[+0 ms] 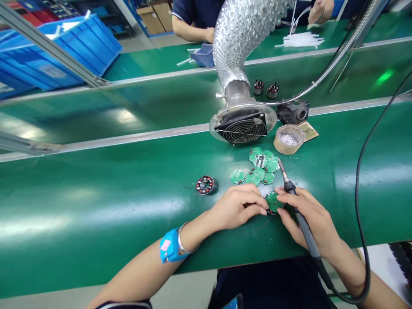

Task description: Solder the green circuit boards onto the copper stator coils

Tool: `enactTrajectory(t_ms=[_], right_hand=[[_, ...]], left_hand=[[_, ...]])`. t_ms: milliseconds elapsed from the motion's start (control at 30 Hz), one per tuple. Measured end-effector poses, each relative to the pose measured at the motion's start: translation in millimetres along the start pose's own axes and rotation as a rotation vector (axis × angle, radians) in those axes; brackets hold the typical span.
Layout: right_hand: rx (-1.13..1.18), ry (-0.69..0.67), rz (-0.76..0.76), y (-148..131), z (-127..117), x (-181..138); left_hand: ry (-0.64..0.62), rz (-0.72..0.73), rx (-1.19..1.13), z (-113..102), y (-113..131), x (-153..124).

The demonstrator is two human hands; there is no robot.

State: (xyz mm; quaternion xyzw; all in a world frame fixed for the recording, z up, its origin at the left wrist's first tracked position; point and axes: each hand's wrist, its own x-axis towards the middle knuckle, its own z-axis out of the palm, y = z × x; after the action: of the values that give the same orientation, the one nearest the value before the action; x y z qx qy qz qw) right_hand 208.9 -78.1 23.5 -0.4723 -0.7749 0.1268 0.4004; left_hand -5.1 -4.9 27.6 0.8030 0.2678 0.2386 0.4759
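My left hand (236,206) is closed, its fingertips pinching the edge of a small round green circuit board (273,201) on the green bench. My right hand (309,219) touches the same board with its fingertips and holds a black soldering iron (291,191), whose tip points up and away toward a pile of several round green boards (262,167). A blue wrist strap (170,245) and a bracelet sit on my left wrist. A wound stator with copper coils (206,185) lies to the left of my left hand.
A fume extractor fan (242,126) on a silver flexible duct (240,38) stands behind the boards. Beside it are a solder-wire dish (289,139), a sponge and a black iron stand (293,112). Other people's hands work at the far bench. Blue crates (61,51) are at back left.
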Motion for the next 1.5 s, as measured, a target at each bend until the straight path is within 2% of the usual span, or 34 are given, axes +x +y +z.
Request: enactTrajectory(t_ms=[133,200,333,467,600,733,867,967,1067,1500], right_hand=[[0.050,0.056,0.058,-9,-3,5],[0.050,0.088,0.050,-14,-3,9],[0.020,0.111,-0.051,-19,-2,17],[-0.050,0.097,-0.025,-18,0,16],[-0.084,0.054,0.002,-15,6,8],[-0.142,0.009,-0.060,-10,4,-2],[-0.098,0.012,-0.038,-17,-22,-11],[-0.048,-0.016,0.011,-28,-47,-19],[-0.042,-0.052,0.077,-38,-62,-27],[0.003,0.023,0.026,-36,-52,-30]], left_hand=[[0.041,-0.219,-0.164,12,6,13],[0.051,-0.281,-0.191,15,9,17],[0.074,-0.293,-0.146,17,14,17],[0.091,-0.296,-0.159,16,14,13],[0.113,-0.265,-0.178,20,10,8],[0.188,-0.179,-0.036,28,10,5],[0.211,-0.091,0.129,31,15,4],[0.206,-0.076,0.180,30,18,5],[0.214,-0.064,0.221,30,18,5],[0.281,-0.007,0.378,39,15,1]])
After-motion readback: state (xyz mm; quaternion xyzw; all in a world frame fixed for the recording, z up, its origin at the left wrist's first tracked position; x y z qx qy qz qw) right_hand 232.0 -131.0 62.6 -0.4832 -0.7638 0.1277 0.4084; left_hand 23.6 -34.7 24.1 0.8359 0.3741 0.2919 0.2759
